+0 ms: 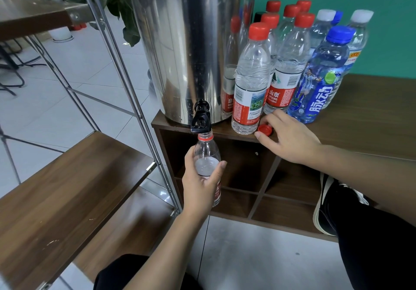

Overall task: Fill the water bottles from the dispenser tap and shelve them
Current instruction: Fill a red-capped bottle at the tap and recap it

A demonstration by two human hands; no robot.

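My left hand (200,184) grips an uncapped clear bottle (206,154) with a red label, holding its mouth right under the black tap (201,118) of the steel dispenser (186,42). Water stands partway up the bottle. My right hand (286,136) rests on the cabinet top, its fingers on the loose red cap (265,129). Several capped bottles (249,76) stand to the right of the dispenser.
A blue-labelled bottle (319,80) and white-capped ones stand at the back right against the green wall. The wooden cabinet (360,121) has open cubbies below. A metal-framed rack with wooden shelves (67,177) stands at the left. My shoe (326,204) is against the cabinet.
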